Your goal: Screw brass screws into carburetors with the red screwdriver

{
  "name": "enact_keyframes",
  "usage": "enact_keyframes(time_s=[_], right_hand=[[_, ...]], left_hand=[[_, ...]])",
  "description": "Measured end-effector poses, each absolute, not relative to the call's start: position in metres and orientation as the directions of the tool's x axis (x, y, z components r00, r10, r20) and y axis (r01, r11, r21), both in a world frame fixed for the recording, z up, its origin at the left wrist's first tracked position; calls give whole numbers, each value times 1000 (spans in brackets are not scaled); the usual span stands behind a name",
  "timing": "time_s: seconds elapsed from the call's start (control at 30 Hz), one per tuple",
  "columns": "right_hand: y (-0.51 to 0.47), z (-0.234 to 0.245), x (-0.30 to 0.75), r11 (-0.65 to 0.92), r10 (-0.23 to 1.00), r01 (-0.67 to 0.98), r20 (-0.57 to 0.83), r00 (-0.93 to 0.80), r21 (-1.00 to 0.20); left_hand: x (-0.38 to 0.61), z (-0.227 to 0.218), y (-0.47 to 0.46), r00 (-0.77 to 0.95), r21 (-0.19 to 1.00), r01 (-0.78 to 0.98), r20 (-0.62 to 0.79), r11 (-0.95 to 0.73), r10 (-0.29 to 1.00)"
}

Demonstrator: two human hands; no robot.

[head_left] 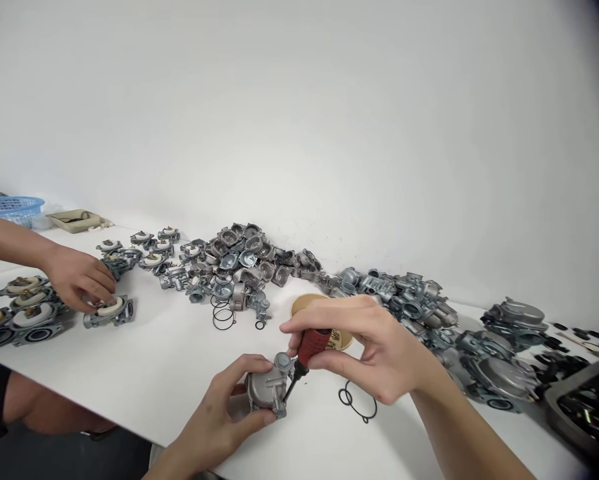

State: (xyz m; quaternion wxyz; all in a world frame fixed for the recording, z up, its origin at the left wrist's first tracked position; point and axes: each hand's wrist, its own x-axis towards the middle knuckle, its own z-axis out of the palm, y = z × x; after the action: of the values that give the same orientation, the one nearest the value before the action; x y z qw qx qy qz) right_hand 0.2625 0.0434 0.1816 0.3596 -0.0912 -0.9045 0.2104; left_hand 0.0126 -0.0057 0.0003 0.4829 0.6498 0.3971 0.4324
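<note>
My left hand grips a small grey metal carburetor part at the near edge of the white table. My right hand is wrapped around a red-handled screwdriver, whose black shaft points down-left and touches the part. Thin black O-rings lie on the table just right of the part, under my right wrist. A round tan lid sits behind my right hand.
A pile of grey metal castings fills the middle back, with more castings and larger bodies at the right. Another person's hand rests on assembled parts at the left. A blue basket stands far left.
</note>
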Motion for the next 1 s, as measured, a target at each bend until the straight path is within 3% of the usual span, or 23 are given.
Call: enact_keyframes(time_s=[0.13, 0.27, 0.5, 0.7, 1.0], right_hand=[[42, 182, 261, 936, 315, 108, 659, -683, -335], [37, 186, 260, 889, 302, -1, 590, -749, -458], [35, 186, 257, 905, 345, 71, 625, -700, -420], [35, 190, 260, 826, 314, -60, 545, -777, -561], [35, 187, 253, 845, 390, 20, 591, -706, -534]], left_hand=[[12, 2, -7, 286, 967, 130, 174, -218, 942], [13, 6, -9, 295, 963, 147, 177, -228, 939], [13, 5, -8, 303, 964, 121, 193, -238, 933], [12, 4, -9, 298, 966, 105, 194, -234, 935], [21, 5, -6, 265, 940, 140, 269, -313, 926]])
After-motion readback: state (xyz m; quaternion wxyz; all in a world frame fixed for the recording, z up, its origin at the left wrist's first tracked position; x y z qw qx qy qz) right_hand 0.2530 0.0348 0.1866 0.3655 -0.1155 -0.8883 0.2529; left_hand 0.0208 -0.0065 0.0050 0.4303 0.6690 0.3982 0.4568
